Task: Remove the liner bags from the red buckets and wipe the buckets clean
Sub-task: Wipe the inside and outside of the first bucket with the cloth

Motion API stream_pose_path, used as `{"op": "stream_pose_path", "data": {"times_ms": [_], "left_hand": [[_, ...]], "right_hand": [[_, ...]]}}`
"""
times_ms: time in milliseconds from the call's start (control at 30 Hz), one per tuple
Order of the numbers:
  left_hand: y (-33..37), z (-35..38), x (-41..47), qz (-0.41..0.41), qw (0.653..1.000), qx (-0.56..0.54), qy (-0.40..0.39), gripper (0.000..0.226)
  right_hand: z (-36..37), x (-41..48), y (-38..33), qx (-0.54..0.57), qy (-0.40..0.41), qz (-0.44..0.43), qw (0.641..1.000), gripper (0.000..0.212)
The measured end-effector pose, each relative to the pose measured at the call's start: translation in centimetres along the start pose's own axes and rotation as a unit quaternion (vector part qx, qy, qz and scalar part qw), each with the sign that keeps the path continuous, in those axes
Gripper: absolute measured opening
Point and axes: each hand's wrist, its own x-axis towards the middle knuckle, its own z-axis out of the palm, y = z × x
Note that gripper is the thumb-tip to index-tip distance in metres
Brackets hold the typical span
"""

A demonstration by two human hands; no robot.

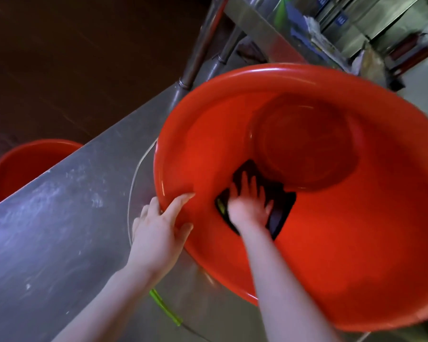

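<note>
Scuffed steel table (59, 206), dark floor (59, 58). Glossy red bucket (356, 243): left hand (156, 233) grips rim, right hand (247, 203) flat, fingers spread, pressing dark cloth (281, 196).

- Bucket (331, 243): large, round, glossy red, with no liner inside. It sits tipped on the worktop (59, 218), mouth toward the viewer, its flat base showing deep inside. The left hand (156, 233) grips its near-left rim.
- Cloth (282, 208): dark, lying flat on the inner wall just beside the base, under the right hand (248, 206) with fingers spread.
- Second bucket (22, 166): red, down past the worktop's left edge, partly hidden by it.
</note>
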Motion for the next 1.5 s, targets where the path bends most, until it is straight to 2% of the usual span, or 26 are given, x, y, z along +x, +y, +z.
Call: {"op": "stream_pose_path", "data": {"times_ms": [100, 167, 333, 467, 500, 533, 567, 633, 700, 733, 800, 900, 1067, 1167, 1267, 1367, 1500], "left_hand": [[0.0, 0.3, 0.1, -0.01, 1.0, 0.002, -0.005, 0.06], [0.1, 0.4, 0.1, -0.024, 1.0, 0.004, -0.018, 0.061], [0.8, -0.4, 0.2, -0.042, 0.995, 0.061, -0.064, 0.062], [2.1, -3.3, 0.8, -0.083, 0.966, 0.084, -0.228, 0.068], [2.4, -4.4, 0.7, -0.072, 0.96, 0.098, -0.252, 0.065], [2.8, -5.6, 0.7, -0.042, 0.96, 0.122, -0.247, 0.058], [3.2, -6.7, 0.9, 0.005, 0.971, 0.14, -0.192, 0.047], [3.7, -8.9, 2.0, 0.098, 0.987, 0.123, 0.019, 0.028], [3.8, -10.2, 3.9, 0.17, 0.963, 0.108, 0.177, 0.029], [3.7, -10.3, 4.8, 0.199, 0.955, 0.108, 0.193, 0.035], [3.3, -9.4, 5.8, 0.235, 0.955, 0.082, 0.161, 0.052], [2.7, -7.5, 5.9, 0.212, 0.97, 0.005, 0.116, 0.073], [1.4, -6.0, 6.2, 0.214, 0.973, -0.024, 0.08, 0.086], [0.3, -4.5, 5.0, 0.147, 0.987, -0.058, 0.01, 0.087], [-0.1, -2.4, 3.4, 0.104, 0.989, -0.103, -0.033, 0.089], [0.0, -1.4, 3.0, 0.111, 0.991, -0.078, -0.012, 0.091], [-0.6, -1.4, 2.8, 0.082, 0.996, -0.002, -0.03, 0.085]], "right_hand": [[-1.0, 4.0, 0.2, 0.009, -0.048, 0.036, 0.998, 0.057], [-1.0, 3.9, -0.2, -0.003, -0.041, 0.022, 0.999, 0.058], [0.8, -4.6, -0.9, -0.016, 0.024, -0.139, 0.99, 0.062], [1.6, -8.9, -0.4, -0.026, 0.033, -0.203, 0.978, 0.062], [1.4, -8.7, -0.2, -0.027, 0.026, -0.208, 0.977, 0.062], [1.2, -8.3, 0.1, -0.025, 0.019, -0.213, 0.977, 0.062], [1.0, -7.9, 0.3, -0.02, 0.014, -0.217, 0.976, 0.061], [0.6, -7.3, 0.6, -0.012, 0.002, -0.222, 0.975, 0.061], [0.3, -7.0, 0.8, -0.022, -0.006, -0.228, 0.973, 0.062], [0.2, -7.0, 1.1, -0.029, -0.005, -0.236, 0.971, 0.063], [-0.1, -7.0, 1.8, -0.037, 0.0, -0.26, 0.965, 0.064], [-0.6, -6.7, 3.1, -0.056, 0.017, -0.263, 0.963, 0.066], [-0.2, -3.1, 3.2, -0.114, 0.045, -0.116, 0.986, 0.07], [-0.6, 1.4, 3.0, -0.093, 0.01, -0.016, 0.996, 0.067], [-1.1, 4.8, 3.2, -0.08, -0.029, 0.036, 0.996, 0.066], [-1.1, 4.9, 2.5, -0.062, -0.037, 0.04, 0.997, 0.063], [-0.4, 0.2, 0.9, -0.05, -0.027, -0.037, 0.998, 0.064]]}}
